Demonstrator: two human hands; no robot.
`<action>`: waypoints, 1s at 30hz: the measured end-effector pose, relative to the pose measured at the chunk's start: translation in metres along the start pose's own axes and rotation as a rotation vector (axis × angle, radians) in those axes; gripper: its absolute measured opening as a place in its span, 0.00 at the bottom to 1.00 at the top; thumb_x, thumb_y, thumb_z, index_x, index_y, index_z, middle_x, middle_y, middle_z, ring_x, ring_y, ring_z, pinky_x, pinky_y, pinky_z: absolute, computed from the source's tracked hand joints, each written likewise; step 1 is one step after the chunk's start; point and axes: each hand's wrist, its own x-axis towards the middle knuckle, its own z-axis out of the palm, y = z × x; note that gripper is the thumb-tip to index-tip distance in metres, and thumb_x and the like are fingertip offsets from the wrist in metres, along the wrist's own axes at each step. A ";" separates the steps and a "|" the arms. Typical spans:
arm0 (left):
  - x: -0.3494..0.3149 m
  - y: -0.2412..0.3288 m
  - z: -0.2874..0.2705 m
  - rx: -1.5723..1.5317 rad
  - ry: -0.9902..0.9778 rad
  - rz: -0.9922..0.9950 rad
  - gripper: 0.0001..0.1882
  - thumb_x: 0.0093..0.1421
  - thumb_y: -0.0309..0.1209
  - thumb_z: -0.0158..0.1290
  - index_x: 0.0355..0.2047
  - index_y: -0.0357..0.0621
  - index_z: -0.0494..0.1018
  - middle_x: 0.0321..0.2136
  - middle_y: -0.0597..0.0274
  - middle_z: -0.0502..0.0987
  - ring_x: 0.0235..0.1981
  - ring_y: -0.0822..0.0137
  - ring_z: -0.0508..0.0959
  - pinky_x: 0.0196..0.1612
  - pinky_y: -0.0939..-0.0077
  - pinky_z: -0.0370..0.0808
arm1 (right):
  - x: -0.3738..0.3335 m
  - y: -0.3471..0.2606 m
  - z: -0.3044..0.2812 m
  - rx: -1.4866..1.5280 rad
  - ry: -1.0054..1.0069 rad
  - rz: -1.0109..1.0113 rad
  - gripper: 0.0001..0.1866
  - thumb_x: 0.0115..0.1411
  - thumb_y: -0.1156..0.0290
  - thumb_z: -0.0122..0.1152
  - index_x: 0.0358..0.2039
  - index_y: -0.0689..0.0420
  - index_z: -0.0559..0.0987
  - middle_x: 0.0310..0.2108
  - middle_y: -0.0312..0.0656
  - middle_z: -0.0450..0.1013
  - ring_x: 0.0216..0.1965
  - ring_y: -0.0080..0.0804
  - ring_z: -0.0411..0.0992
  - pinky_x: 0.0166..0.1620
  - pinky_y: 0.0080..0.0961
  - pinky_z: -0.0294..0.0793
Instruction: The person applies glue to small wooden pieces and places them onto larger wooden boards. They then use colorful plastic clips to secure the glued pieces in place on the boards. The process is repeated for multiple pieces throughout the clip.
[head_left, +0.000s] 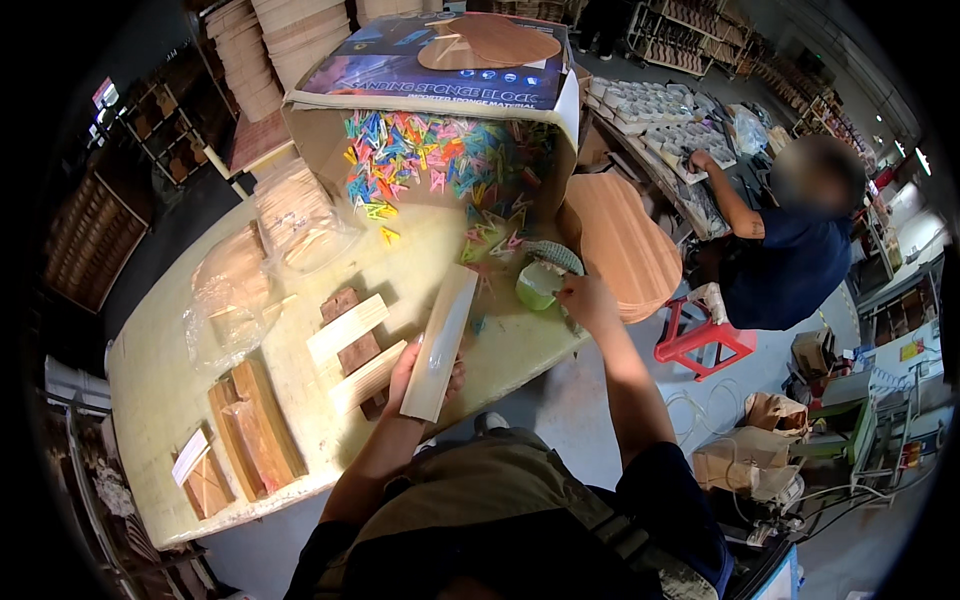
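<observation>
My left hand (402, 378) is closed around the lower part of a pale flat wooden board (440, 345), which is tilted up and bears a glossy wet-looking patch. To its right, my right hand (588, 303) is closed at the rim of a small green cup (538, 284); what its fingers hold, if anything, is hidden. A grey-green rough-looking thing (556, 255) lies against the cup. Left of the board, two pale wooden strips (348, 330) rest across brown blocks (352, 352). Small coloured plastic clips (490, 235) are scattered beyond the cup.
An open cardboard box (430, 85) full of coloured clips stands at the table's far side. Bagged thin wood pieces (300, 215) and a grooved wooden block (255, 430) lie leftward. A guitar-shaped panel (620, 245) stands at the right edge. A co-worker (790, 250) sits beyond a red stool (703, 340).
</observation>
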 end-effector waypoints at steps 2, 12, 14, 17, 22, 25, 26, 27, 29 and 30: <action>0.001 0.001 0.000 -0.025 -0.015 0.004 0.27 0.58 0.42 0.43 0.50 0.30 0.64 0.34 0.56 0.71 0.31 0.66 0.70 0.31 0.77 0.71 | -0.004 0.005 -0.009 0.298 -0.071 0.096 0.11 0.53 0.62 0.60 0.29 0.56 0.82 0.24 0.46 0.77 0.25 0.39 0.76 0.29 0.33 0.73; 0.013 -0.002 0.026 -0.112 -0.144 -0.026 0.28 0.62 0.43 0.39 0.52 0.30 0.61 0.37 0.54 0.69 0.31 0.64 0.69 0.32 0.77 0.70 | -0.100 -0.069 0.005 0.318 0.325 -0.524 0.10 0.51 0.72 0.65 0.35 0.55 0.81 0.22 0.37 0.70 0.21 0.31 0.70 0.24 0.26 0.69; 0.011 0.000 0.032 -0.083 -0.056 0.030 0.26 0.62 0.43 0.39 0.51 0.31 0.62 0.35 0.56 0.69 0.31 0.65 0.69 0.32 0.76 0.70 | -0.117 -0.081 0.007 0.038 0.393 -0.665 0.12 0.49 0.73 0.67 0.37 0.52 0.81 0.23 0.37 0.69 0.23 0.31 0.71 0.25 0.28 0.70; 0.006 0.004 0.039 -0.101 -0.042 0.053 0.26 0.62 0.42 0.40 0.50 0.31 0.63 0.33 0.59 0.69 0.30 0.66 0.68 0.33 0.76 0.69 | -0.119 -0.080 0.000 0.271 0.307 -0.778 0.12 0.48 0.73 0.66 0.35 0.50 0.82 0.23 0.38 0.70 0.24 0.32 0.71 0.27 0.30 0.71; -0.003 0.001 0.042 -0.043 -0.166 -0.056 0.26 0.61 0.42 0.40 0.50 0.32 0.63 0.32 0.60 0.68 0.31 0.67 0.68 0.33 0.77 0.69 | -0.077 -0.067 -0.012 0.396 0.319 -0.323 0.11 0.50 0.77 0.65 0.36 0.56 0.82 0.25 0.41 0.73 0.24 0.29 0.73 0.29 0.25 0.72; -0.009 0.003 0.040 -0.028 -0.201 -0.044 0.25 0.60 0.42 0.41 0.49 0.32 0.63 0.33 0.60 0.67 0.31 0.67 0.68 0.33 0.78 0.69 | -0.080 -0.072 -0.013 0.376 0.317 -0.406 0.10 0.51 0.77 0.64 0.36 0.58 0.81 0.24 0.42 0.72 0.24 0.30 0.72 0.29 0.25 0.71; -0.011 0.005 0.039 -0.051 -0.199 -0.018 0.25 0.60 0.42 0.41 0.49 0.32 0.63 0.33 0.59 0.68 0.32 0.67 0.68 0.33 0.78 0.69 | -0.088 -0.075 -0.013 0.389 0.254 -0.529 0.10 0.51 0.77 0.64 0.36 0.58 0.81 0.24 0.43 0.72 0.24 0.30 0.72 0.28 0.25 0.71; -0.013 0.007 0.038 -0.074 -0.195 0.007 0.25 0.60 0.42 0.41 0.49 0.32 0.63 0.34 0.59 0.68 0.32 0.67 0.68 0.33 0.78 0.69 | -0.093 -0.079 -0.012 0.401 0.189 -0.652 0.10 0.52 0.77 0.63 0.37 0.59 0.81 0.24 0.43 0.72 0.23 0.31 0.72 0.28 0.25 0.71; -0.017 0.010 0.036 -0.034 -0.135 0.032 0.26 0.59 0.42 0.41 0.49 0.33 0.63 0.36 0.57 0.69 0.32 0.66 0.68 0.32 0.78 0.69 | -0.094 -0.087 -0.012 0.421 0.137 -0.723 0.10 0.51 0.78 0.63 0.37 0.59 0.81 0.23 0.43 0.71 0.23 0.32 0.72 0.28 0.26 0.71; -0.019 0.010 0.035 -0.038 -0.111 0.046 0.26 0.59 0.42 0.41 0.50 0.33 0.63 0.37 0.56 0.69 0.32 0.66 0.68 0.32 0.77 0.69 | -0.092 -0.089 -0.012 0.438 0.099 -0.839 0.11 0.51 0.78 0.63 0.37 0.58 0.81 0.23 0.43 0.71 0.23 0.33 0.72 0.28 0.26 0.71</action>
